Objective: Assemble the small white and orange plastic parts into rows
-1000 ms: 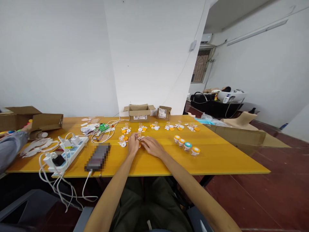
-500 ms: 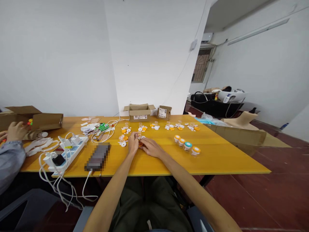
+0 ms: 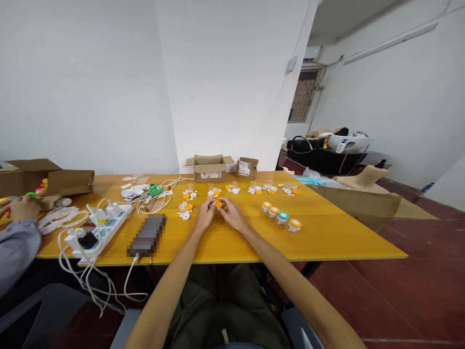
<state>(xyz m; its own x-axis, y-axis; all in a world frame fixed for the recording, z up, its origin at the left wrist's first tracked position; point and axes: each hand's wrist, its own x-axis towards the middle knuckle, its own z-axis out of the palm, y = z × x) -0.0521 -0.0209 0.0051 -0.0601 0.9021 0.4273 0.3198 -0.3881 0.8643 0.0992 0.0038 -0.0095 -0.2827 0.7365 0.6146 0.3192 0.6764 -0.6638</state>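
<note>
The step in hand appears to be handling a small round orange plastic-looking part, nearer the person than the open brown cardboard box. Left hand and right hand pinch it between fingertips from opposite sides. Four clear jars with orange and teal lids stand right of that box, nearer the person. The next move likely calls for steady, two-handed fingertip control.

Jars stand on the table, right of the power strip.
</note>
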